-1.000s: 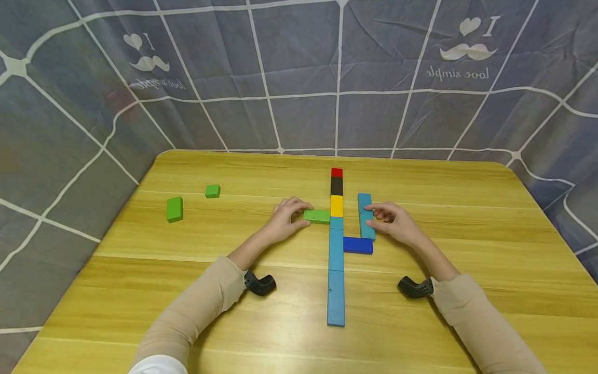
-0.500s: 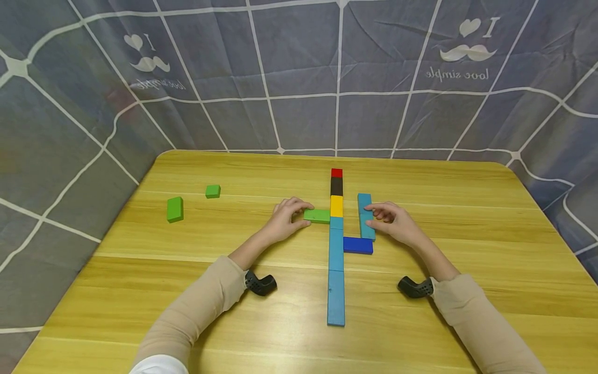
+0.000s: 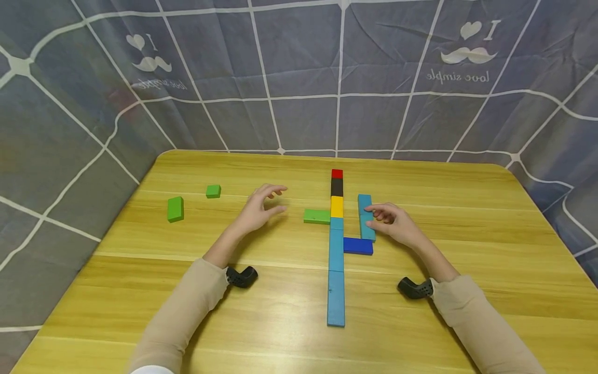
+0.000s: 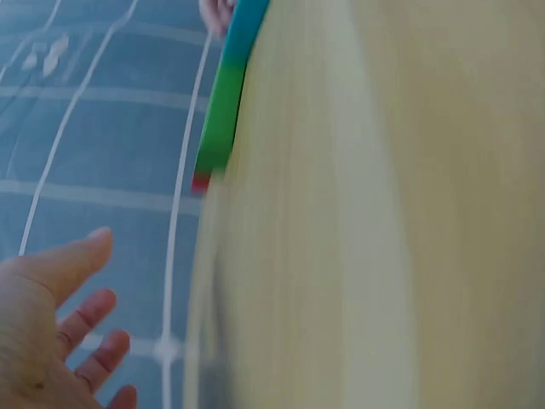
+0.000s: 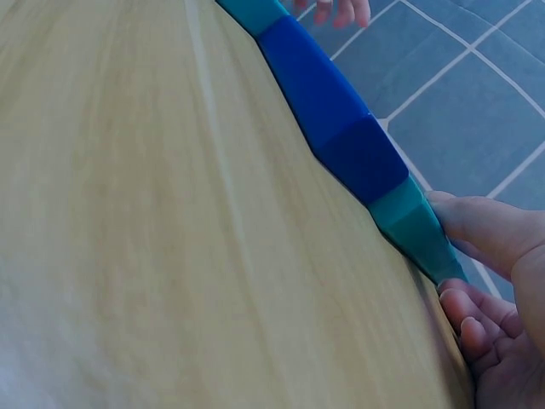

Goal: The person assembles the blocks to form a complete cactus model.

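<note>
My left hand (image 3: 258, 209) hovers over the table with its fingers apart and holds nothing. To its right lies a green block (image 3: 317, 216), whose end touches a long column beside the yellow block (image 3: 337, 206). My right hand (image 3: 396, 222) has its thumb and fingertips at the right side of two light blue blocks (image 3: 365, 202), laid end to end. In the right wrist view its thumb and curled fingers pinch the light blue block (image 5: 415, 223). A dark blue block (image 3: 358, 245) links these blocks to the column. Some fingertip contact is hidden.
The column runs from a red block (image 3: 337, 173) and a black block (image 3: 337, 187) down to a long light blue block (image 3: 336, 298). A green block (image 3: 175, 209) and a small green block (image 3: 213, 191) lie at the left. A grey curtain (image 3: 303, 119) surrounds the table (image 3: 467, 234).
My left hand has let go of the green block and moved left and slightly away, with its fingers spread. The green block stays against the column. My right hand has not moved.
</note>
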Demonstrator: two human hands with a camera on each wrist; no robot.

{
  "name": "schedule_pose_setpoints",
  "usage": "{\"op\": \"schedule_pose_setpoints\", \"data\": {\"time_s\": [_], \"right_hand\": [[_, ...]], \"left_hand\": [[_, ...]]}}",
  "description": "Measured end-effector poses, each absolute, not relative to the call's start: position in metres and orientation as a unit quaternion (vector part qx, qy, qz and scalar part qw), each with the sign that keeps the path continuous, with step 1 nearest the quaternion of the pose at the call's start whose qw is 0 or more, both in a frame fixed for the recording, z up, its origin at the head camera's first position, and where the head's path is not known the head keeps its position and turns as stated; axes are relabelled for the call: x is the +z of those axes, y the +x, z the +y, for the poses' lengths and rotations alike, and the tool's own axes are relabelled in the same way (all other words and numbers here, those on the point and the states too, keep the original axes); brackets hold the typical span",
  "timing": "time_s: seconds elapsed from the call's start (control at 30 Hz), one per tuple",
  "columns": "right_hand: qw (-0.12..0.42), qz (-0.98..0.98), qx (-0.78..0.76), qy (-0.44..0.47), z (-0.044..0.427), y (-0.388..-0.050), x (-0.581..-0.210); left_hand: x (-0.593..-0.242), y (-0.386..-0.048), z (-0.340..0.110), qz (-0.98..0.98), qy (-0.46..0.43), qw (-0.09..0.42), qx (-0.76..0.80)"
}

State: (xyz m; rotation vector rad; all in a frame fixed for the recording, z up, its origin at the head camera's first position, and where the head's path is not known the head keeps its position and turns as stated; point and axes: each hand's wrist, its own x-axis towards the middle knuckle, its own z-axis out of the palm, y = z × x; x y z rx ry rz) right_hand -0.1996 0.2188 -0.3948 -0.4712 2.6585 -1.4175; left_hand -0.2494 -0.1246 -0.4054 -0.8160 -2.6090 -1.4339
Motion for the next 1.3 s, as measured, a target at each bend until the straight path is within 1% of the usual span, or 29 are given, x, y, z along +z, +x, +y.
{"op": "schedule_pose_setpoints", "data": {"time_s": [0.2, 0.37, 0.53, 0.73, 0.87, 1.1, 1.3], "right_hand": [[0.045, 0.87, -0.465, -0.154, 0.22, -0.201, -0.397], [0.044, 0.869, -0.467, -0.157, 0.22, -0.201, -0.398], [0.043, 0.869, -0.467, -0.159, 0.219, -0.202, -0.398], [0.044, 0.869, -0.466, -0.159, 0.22, -0.202, -0.398], [0.045, 0.871, -0.464, -0.157, 0.22, -0.201, -0.397], [0.046, 0.866, -0.47, -0.164, 0.22, -0.202, -0.398], [0.043, 0.864, -0.473, -0.166, 0.221, -0.202, -0.399]], "left_hand": [[-0.393, -0.252, -0.177, -0.873, -0.199, 0.075, -0.438], [-0.389, -0.247, -0.224, -0.901, -0.141, 0.086, -0.402], [-0.388, -0.24, -0.262, -0.913, -0.107, 0.09, -0.383], [-0.391, -0.232, -0.296, -0.924, -0.072, 0.076, -0.369], [-0.395, -0.229, -0.313, -0.933, -0.052, 0.058, -0.353], [-0.401, -0.222, -0.333, -0.938, -0.038, 0.016, -0.345], [-0.403, -0.218, -0.342, -0.941, -0.039, -0.023, -0.335]]}}
